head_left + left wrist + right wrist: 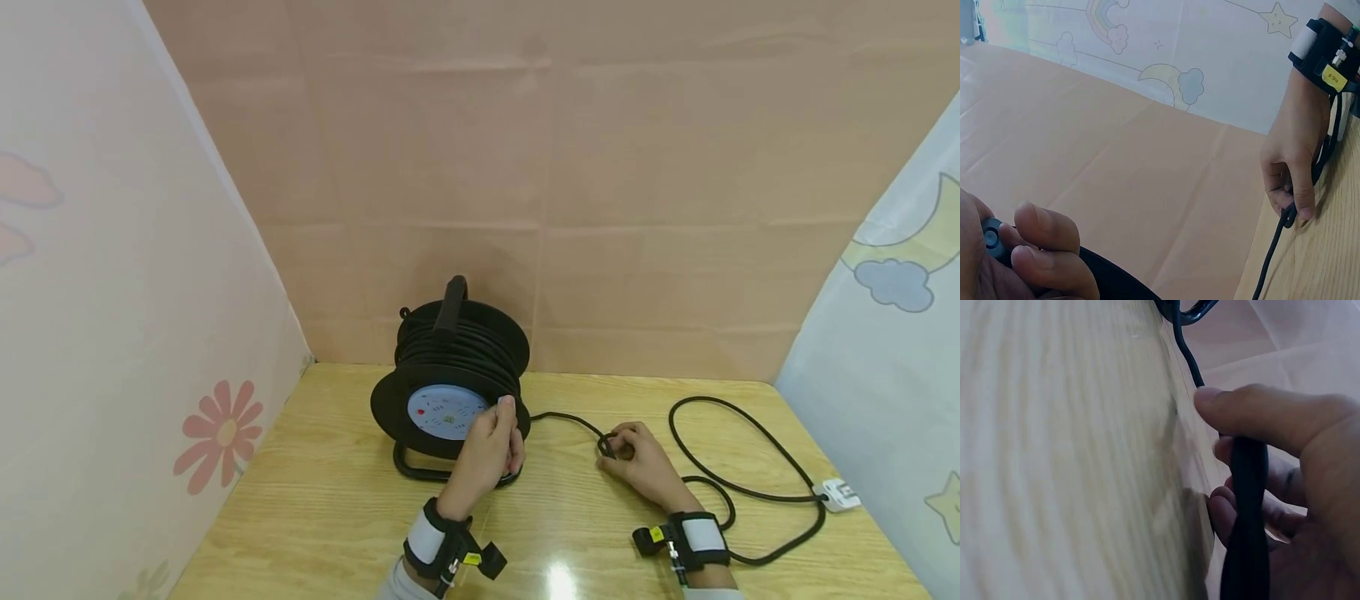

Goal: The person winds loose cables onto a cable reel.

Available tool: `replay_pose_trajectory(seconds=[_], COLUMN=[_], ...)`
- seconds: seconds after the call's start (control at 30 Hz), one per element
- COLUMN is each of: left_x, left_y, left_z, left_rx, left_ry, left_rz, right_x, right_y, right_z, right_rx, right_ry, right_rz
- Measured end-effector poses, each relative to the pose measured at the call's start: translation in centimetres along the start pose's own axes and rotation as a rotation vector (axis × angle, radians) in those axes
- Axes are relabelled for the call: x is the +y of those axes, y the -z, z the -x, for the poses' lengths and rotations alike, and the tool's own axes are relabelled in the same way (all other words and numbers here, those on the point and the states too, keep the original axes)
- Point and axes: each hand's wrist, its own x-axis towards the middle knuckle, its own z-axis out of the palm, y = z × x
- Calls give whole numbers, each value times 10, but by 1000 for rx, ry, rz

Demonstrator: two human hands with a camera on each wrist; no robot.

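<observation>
A black cable reel (392, 407) with a pale blue socket face stands upright on the table, dark cord wound round its drum. At the right edge of that face my left hand (486, 446) curls its fingers round a grey winding knob (992, 236), whose round end shows in the left wrist view. From the reel's right side runs the black cable (564, 415). My right hand (643, 468) pinches it between thumb and fingers, just above the table. Up close in the right wrist view, dark cable strands (1247, 506) pass through that hand's grip.
Loose loops of cable (757, 427) lie on the right of the wooden table (315, 517), with a white plug (840, 495) near its right edge. A brown backdrop (637, 167) rises behind, and patterned white panels (112, 292) flank both sides.
</observation>
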Motion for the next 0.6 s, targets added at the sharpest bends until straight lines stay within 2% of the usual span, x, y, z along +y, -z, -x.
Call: replay_pose_trajectory(seconds=[0.2,0.47,0.6], left_x=[-6,-14,-16], left_y=[-3,-8,-11], left_z=[1,2,3], left_rx=[-9,-21,-19], left_ry=[4,34,47], left_rz=[-13,-24,-46], right_x=[2,-2,-4], right_y=[0,0,-2], right_z=[-3,-3,-3], right_rx=[75,122,139], right_ry=[10,70,59], right_rz=[17,25,47])
